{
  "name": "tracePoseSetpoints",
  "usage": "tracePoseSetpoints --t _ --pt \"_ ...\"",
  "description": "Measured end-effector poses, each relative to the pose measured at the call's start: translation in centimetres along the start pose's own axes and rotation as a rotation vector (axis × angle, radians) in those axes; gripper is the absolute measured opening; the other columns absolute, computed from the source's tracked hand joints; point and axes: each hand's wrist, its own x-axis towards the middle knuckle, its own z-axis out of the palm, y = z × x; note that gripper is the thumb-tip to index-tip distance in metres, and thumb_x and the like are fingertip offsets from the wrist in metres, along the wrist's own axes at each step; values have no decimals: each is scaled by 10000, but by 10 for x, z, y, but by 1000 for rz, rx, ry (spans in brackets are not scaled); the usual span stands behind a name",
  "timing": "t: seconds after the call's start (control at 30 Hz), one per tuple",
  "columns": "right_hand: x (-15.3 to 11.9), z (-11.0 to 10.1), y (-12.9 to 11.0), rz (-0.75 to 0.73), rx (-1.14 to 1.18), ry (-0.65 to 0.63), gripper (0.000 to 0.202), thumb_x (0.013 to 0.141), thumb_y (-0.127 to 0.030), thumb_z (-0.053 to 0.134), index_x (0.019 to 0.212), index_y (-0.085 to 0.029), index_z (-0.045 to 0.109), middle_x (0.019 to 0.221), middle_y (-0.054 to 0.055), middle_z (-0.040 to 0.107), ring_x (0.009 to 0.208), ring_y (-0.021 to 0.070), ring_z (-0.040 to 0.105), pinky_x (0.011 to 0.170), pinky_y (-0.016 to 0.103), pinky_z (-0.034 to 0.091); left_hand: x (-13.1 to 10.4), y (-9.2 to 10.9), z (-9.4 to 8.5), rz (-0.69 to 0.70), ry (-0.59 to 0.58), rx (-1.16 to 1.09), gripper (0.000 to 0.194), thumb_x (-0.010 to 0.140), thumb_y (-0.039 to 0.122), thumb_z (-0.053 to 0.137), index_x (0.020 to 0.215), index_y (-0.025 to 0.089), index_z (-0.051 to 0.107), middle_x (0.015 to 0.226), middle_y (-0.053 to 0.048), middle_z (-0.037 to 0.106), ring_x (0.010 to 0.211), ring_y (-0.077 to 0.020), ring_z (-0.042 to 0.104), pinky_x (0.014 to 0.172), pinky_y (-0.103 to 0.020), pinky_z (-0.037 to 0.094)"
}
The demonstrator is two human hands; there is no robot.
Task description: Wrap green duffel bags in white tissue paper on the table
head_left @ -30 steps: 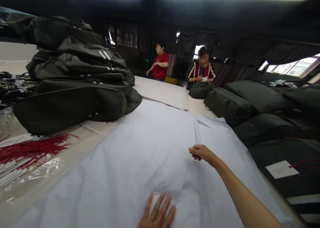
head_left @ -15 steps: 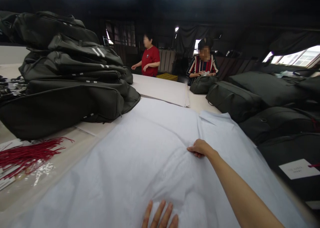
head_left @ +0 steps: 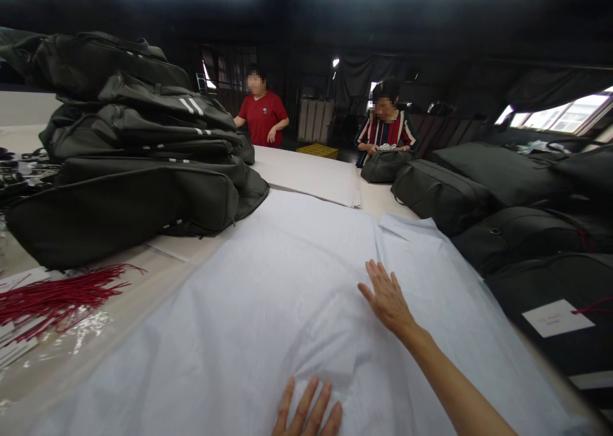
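A large pale sheet, thin and lightly creased, covers the table in front of me. My left hand lies on its near part with the fingers spread; the palm is cut off by the lower edge of the view. Farther out and to the right, my right hand rests on the sheet, fingers extended and apart, holding nothing. Small wrinkles run between the two hands. Beyond my right hand, the sheet has a folded-over flap at its far right corner.
Dark bags are piled high on the left. More dark bags line the right, one with a white tag. Red cords lie at the left. White boards are stacked ahead. Two people stand beyond the table.
My right hand has let go of its pinch on the sheet and now lies with fingers spread. The left hand stays in place. The person in red has shifted slightly left.
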Motion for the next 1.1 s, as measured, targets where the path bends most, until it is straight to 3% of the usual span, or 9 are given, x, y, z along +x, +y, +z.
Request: tracePoseSetpoints --t 0.07,0.2,0.3,0.4,0.63,0.77,0.87,0.97,1.1 --pt "-10 21 -4 -107 29 -57 704 961 -548 253 1517 -117 255 1596 99 211 1483 247 102 1198 501 85 6 -7 -7 75 -43 29 389 917 621 474 1133 362 667 1392 22 565 1418 -288 338 1209 -611 130" --pt "-14 39 -4 -53 98 -82 729 967 -570 174 1524 -102 223 1599 99 177 1482 240 99 1196 517 94 20 -23 -27 227 -185 75 425 915 594 506 1253 358 606 1439 16 519 1449 -292 266 1220 -586 78" --pt "-16 37 -2 -42 145 -45 731 958 -572 232 1518 -102 243 1597 99 181 1482 238 89 1199 513 75 25 -26 -34 233 -200 71 441 913 595 504 1265 347 603 1454 10 502 1461 -299 227 1220 -580 62" --pt "-17 34 -2 -42 203 -28 687 921 -559 360 1455 -129 399 1539 100 344 1452 262 233 1185 530 161 26 -25 -34 218 -201 57 444 919 596 487 1265 343 605 1439 1 517 1463 -313 210 1212 -593 41" --pt "-19 -2 25 110 310 240 606 966 -453 208 1358 -97 503 1393 157 540 1317 244 474 1136 479 319 24 -21 -31 212 -254 55 478 931 595 446 1309 330 570 1436 -4 517 1457 -313 199 1201 -587 13" --pt "-67 -7 47 -4 302 342 542 968 -489 288 1290 -159 571 1349 114 588 1319 259 473 1149 517 289 29 -21 -34 203 -300 10 416 977 449 434 1358 307 524 1358 5 593 1343 -254 399 1208 -526 28" --pt "-123 3 48 -210 175 411 490 988 -446 353 1376 -180 489 1399 98 547 1365 278 413 1143 565 262 45 -26 -53 186 -447 -97 531 974 441 452 1467 262 374 1390 -33 570 1278 -225 487 1159 -426 272" --pt "-174 15 26 -406 -2 414 574 980 -399 420 1493 -165 316 1500 95 424 1420 257 318 1187 493 171 69 -36 -77 46 -658 -291 852 895 624 501 1543 197 147 1535 -116 370 1375 -274 396 1065 -416 427" --pt "-205 38 -17 -496 -126 476 631 973 -372 409 1518 -101 241 1514 106 399 1443 231 263 1208 418 50 91 -53 -77 -141 -762 -316 765 965 425 496 1548 241 35 1601 -87 215 1449 -232 272 1149 -443 342"
